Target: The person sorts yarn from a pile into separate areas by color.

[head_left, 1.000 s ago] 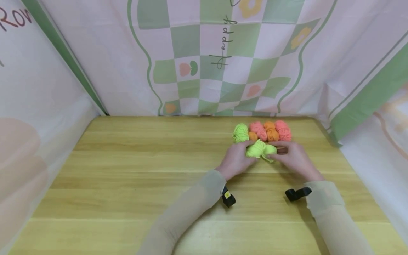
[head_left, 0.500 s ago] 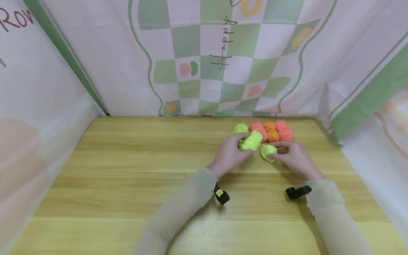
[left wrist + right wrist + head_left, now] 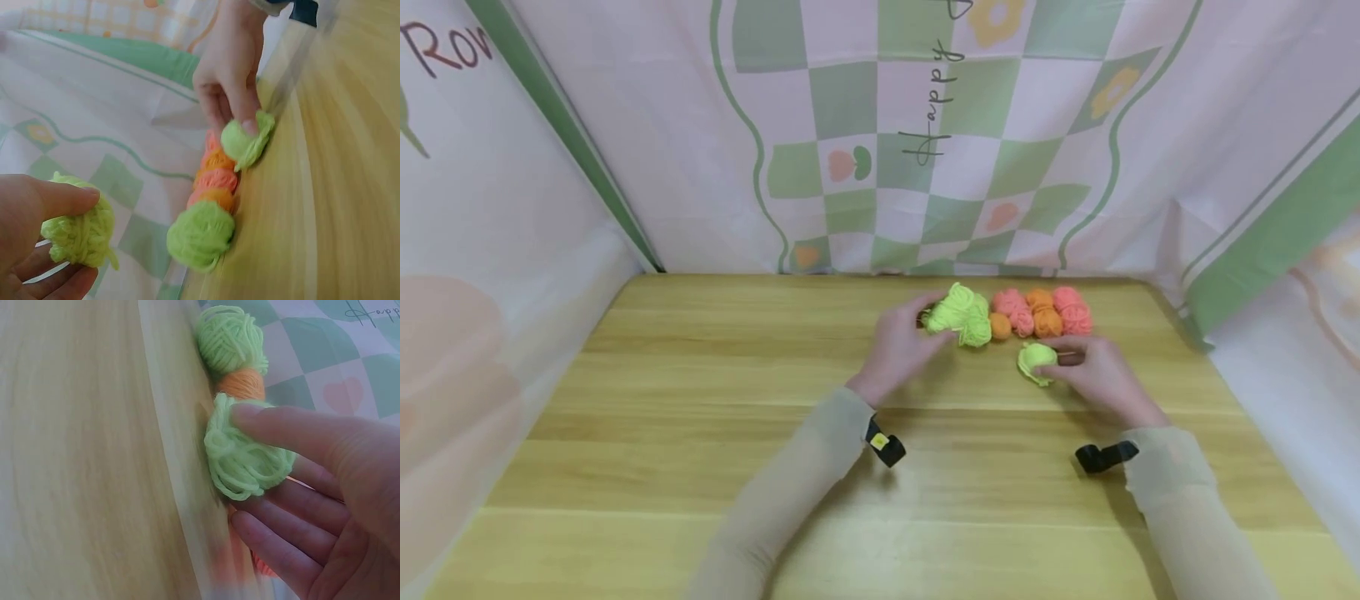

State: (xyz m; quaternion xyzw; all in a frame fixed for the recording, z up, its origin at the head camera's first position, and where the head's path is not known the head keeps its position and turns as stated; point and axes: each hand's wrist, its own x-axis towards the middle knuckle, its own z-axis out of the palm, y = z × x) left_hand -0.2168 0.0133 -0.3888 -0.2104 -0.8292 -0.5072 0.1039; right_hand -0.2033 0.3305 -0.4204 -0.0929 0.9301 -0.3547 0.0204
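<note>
In my left hand (image 3: pixel 898 346) I hold a yellow-green ball of yarn (image 3: pixel 81 228), thumb on one side and fingers on the other, raised off the table. Just right of it in the head view, another yellow-green yarn ball (image 3: pixel 976 327) rests on the table, partly overlapped. Farther right, my right hand (image 3: pixel 1097 371) pinches a third yellow-green yarn ball (image 3: pixel 250 450) low over the wood. Whether that ball touches the table is hard to tell. Loose strands loop over its near side in the right wrist view.
Behind the hands, orange (image 3: pixel 1001 327) and pink yarn balls (image 3: pixel 1072 312) stand in a row near the table's (image 3: pixel 760 367) back edge. A printed cloth (image 3: pixel 842 100) hangs behind the table, with cloth walls at both sides.
My left hand has carried its yarn ball leftward and back, away from the right hand. An orange ball has come back into sight. The right hand stays nearly still, holding its ball.
</note>
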